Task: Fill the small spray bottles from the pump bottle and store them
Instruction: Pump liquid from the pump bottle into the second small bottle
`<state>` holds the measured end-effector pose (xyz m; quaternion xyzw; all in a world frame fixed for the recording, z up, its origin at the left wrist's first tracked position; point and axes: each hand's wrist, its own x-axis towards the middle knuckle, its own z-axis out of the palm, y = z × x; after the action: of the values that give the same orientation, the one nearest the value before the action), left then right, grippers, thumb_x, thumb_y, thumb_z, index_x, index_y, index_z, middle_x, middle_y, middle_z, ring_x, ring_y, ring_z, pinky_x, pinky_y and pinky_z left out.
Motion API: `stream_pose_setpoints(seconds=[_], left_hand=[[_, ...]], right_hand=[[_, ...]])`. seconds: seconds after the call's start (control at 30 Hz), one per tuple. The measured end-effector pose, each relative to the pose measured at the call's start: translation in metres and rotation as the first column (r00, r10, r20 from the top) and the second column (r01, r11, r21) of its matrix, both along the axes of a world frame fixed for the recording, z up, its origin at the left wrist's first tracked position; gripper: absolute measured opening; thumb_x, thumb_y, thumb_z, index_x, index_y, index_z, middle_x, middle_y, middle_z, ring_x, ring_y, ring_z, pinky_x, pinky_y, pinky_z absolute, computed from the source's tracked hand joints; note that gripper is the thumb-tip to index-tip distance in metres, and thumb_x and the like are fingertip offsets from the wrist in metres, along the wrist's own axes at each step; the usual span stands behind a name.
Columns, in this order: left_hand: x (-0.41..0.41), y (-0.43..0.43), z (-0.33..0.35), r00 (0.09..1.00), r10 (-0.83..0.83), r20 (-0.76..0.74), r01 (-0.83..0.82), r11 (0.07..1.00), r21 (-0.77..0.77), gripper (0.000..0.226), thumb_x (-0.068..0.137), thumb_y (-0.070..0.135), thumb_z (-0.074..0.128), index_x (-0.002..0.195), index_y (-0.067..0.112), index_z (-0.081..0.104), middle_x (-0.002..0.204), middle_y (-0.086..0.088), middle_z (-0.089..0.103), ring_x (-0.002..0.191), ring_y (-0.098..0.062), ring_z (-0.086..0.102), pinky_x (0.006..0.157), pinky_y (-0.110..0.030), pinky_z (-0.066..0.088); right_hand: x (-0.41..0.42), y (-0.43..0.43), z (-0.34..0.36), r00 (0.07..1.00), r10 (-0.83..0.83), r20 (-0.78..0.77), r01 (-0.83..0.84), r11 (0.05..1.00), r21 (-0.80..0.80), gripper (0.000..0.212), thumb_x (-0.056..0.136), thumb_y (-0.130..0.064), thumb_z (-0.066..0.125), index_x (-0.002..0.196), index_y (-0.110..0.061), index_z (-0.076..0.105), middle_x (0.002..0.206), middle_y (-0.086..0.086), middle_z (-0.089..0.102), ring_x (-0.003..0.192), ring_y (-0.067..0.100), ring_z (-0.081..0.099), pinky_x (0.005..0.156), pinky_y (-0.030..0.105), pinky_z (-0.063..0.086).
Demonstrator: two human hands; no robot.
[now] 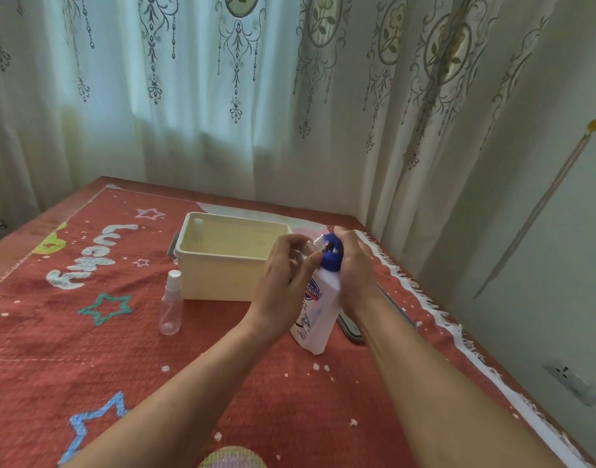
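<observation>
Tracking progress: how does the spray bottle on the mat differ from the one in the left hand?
The mat bottle stands upright, untouched, spray top on; the held bottle lies tilted in the left hand, its neck at the blue nozzle of the pump bottle. Both are clear plastic.

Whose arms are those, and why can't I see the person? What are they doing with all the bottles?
No machine here: the camera sits on a person's head and looks down, so you see only their arms. The left hand holds a small clear bottle up to the spout of a white pump bottle with a blue top, which the right hand grips. Another spray bottle stands capped on the red mat. Behind it is a cream box, with one more little bottle standing in its far left corner.
</observation>
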<state>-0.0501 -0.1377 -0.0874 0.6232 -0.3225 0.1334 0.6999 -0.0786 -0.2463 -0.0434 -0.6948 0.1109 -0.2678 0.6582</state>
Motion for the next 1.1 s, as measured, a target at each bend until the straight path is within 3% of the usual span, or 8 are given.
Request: stream_pose_setpoints(seconds=[0.1,0.3,0.47,0.57,0.67,0.83,1.0,1.1], left_hand=[[0.0002,0.0006,0.0014,1.000,-0.011,-0.012,0.011,1.000,-0.021,0.018,0.097,0.024,0.062,0.112,0.023,0.052,0.101,-0.001,0.065,0.092,-0.015,0.063,0.078,-0.020,0.051],[0.0024,-0.0005,-0.0036,1.000,-0.015,-0.014,0.015,1.000,-0.005,0.020,0.097,0.024,0.063,0.114,0.020,0.053,0.100,-0.002,0.065,0.092,-0.018,0.064,0.080,-0.029,0.054],[0.0000,0.0017,0.0013,1.000,-0.015,-0.012,0.014,1.000,-0.019,0.019,0.096,0.026,0.062,0.113,0.025,0.052,0.102,-0.002,0.065,0.093,-0.017,0.063,0.080,-0.026,0.054],[0.0009,0.0008,-0.0003,0.999,-0.027,-0.020,0.026,1.000,-0.011,0.020,0.097,0.027,0.062,0.114,0.024,0.052,0.102,-0.002,0.064,0.094,-0.017,0.063,0.082,-0.031,0.055],[0.0009,-0.0001,-0.0033,0.999,-0.027,-0.022,0.027,1.000,0.001,0.021,0.097,0.028,0.062,0.114,0.022,0.052,0.101,-0.003,0.064,0.093,-0.018,0.064,0.082,-0.034,0.055],[-0.0002,0.0026,0.0023,1.000,-0.023,-0.021,0.022,1.000,-0.019,0.020,0.096,0.028,0.062,0.113,0.023,0.052,0.102,-0.002,0.065,0.093,-0.017,0.064,0.080,-0.025,0.054],[-0.0003,0.0010,0.0003,0.999,-0.028,-0.020,0.028,1.000,-0.007,0.021,0.097,0.027,0.062,0.114,0.022,0.052,0.101,-0.002,0.064,0.093,-0.016,0.063,0.078,-0.018,0.050],[-0.0005,0.0020,-0.0002,1.000,-0.023,-0.016,0.023,1.000,-0.004,0.020,0.097,0.025,0.062,0.113,0.022,0.051,0.099,-0.002,0.064,0.091,-0.014,0.062,0.076,-0.017,0.050]], right_hand=[[-0.0015,0.0006,-0.0013,0.999,0.039,-0.019,-0.039,0.999,-0.009,0.049,0.099,-0.058,0.045,0.080,-0.015,0.063,0.077,0.008,0.065,0.078,0.031,0.063,0.086,0.048,0.053],[-0.0018,-0.0017,0.0014,1.000,0.019,-0.009,-0.019,1.000,-0.010,0.028,0.100,-0.033,0.046,0.085,-0.015,0.061,0.079,0.008,0.061,0.073,0.023,0.060,0.074,0.040,0.049],[-0.0015,-0.0003,-0.0027,0.998,0.051,-0.040,-0.051,0.999,-0.014,0.053,0.094,-0.065,0.047,0.087,-0.015,0.065,0.084,0.010,0.068,0.082,0.032,0.067,0.088,0.049,0.054],[-0.0027,-0.0009,0.0002,0.999,0.037,-0.025,-0.037,0.999,-0.006,0.036,0.099,-0.047,0.047,0.087,-0.018,0.064,0.083,0.009,0.065,0.080,0.028,0.064,0.083,0.048,0.053],[-0.0026,-0.0024,0.0009,1.000,0.020,-0.007,-0.020,1.000,-0.013,0.028,0.101,-0.033,0.046,0.087,-0.014,0.060,0.077,0.006,0.061,0.072,0.022,0.060,0.071,0.037,0.049],[-0.0024,0.0029,-0.0010,0.999,0.032,-0.018,-0.032,0.999,-0.009,0.049,0.094,-0.062,0.048,0.085,-0.018,0.065,0.082,0.009,0.068,0.082,0.032,0.067,0.086,0.047,0.053],[-0.0031,0.0004,0.0047,1.000,0.018,-0.008,-0.018,1.000,0.015,0.027,0.100,-0.030,0.047,0.083,-0.013,0.061,0.079,0.009,0.059,0.072,0.023,0.058,0.072,0.037,0.048],[-0.0021,0.0001,0.0031,1.000,0.010,-0.008,-0.010,1.000,0.000,0.028,0.101,-0.029,0.046,0.082,-0.013,0.059,0.077,0.008,0.059,0.071,0.022,0.058,0.070,0.037,0.048]])
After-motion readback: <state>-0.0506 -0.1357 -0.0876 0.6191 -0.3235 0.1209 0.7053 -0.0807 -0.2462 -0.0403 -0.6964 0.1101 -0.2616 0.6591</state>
